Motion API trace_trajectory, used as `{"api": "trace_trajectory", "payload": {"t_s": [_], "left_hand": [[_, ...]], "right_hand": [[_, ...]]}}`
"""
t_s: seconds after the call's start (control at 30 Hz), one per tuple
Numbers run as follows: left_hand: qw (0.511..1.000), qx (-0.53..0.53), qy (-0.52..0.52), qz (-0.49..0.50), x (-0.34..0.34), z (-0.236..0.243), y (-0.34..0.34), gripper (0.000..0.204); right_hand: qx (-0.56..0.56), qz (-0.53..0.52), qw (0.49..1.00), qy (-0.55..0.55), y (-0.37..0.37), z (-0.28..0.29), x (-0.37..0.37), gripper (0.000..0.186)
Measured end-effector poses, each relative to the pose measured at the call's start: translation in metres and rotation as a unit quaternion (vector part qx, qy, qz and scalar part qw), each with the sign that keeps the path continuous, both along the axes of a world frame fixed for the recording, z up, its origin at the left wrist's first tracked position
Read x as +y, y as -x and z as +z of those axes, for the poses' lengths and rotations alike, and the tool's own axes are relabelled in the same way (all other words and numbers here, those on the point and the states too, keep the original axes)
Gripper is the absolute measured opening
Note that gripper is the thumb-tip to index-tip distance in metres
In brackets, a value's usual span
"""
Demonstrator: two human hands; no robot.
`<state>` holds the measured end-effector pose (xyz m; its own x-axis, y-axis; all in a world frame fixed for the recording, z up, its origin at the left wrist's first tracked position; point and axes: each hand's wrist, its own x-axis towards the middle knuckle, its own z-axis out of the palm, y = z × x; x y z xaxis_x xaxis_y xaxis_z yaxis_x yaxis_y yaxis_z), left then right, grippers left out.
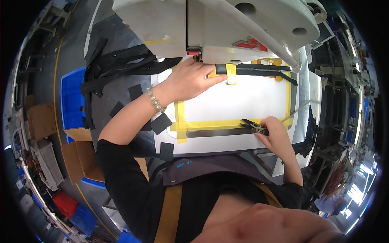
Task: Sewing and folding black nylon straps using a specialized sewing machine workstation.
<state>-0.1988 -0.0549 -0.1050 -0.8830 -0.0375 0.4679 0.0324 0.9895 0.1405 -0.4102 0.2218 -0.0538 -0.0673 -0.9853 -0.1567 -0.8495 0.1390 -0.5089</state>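
Note:
My left hand (194,79) reaches to the head of a grey machine (162,24), its fingers apart over the yellow-taped white board (231,101) and its fingertips partly hidden at the machine's lower front. Beside it, two black strips (255,69) lie along the board's back, crossed by yellow pieces (231,79). My right hand (273,133) is closed on black-bladed scissors (253,126) above the board's lower taped edge.
Black straps (113,67) are piled on the table's left, with loose black rectangles (162,123) nearer. A blue bin (72,93) and open cardboard box (81,162) stand beyond the left edge. Another person (328,202) is at far lower right.

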Motion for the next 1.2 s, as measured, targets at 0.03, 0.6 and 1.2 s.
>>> {"api": "trace_trajectory", "payload": {"t_s": [0.03, 0.6, 1.2], "left_hand": [[1.000, -0.015, 0.017, -0.014, 0.000, 0.000, 0.000, 0.029], [0.998, -0.040, -0.021, -0.034, 0.004, 0.001, 0.007, 0.047], [0.994, -0.015, -0.105, -0.028, -0.003, -0.006, 0.006, 0.062]], "right_hand": [[0.006, 0.017, 1.000, 0.011, -0.001, -0.002, -0.002, 0.033], [0.098, 0.022, 0.977, 0.187, 0.012, -0.007, -0.101, 0.021], [0.049, 0.061, 0.969, 0.233, 0.018, -0.025, -0.144, 0.020]]}}
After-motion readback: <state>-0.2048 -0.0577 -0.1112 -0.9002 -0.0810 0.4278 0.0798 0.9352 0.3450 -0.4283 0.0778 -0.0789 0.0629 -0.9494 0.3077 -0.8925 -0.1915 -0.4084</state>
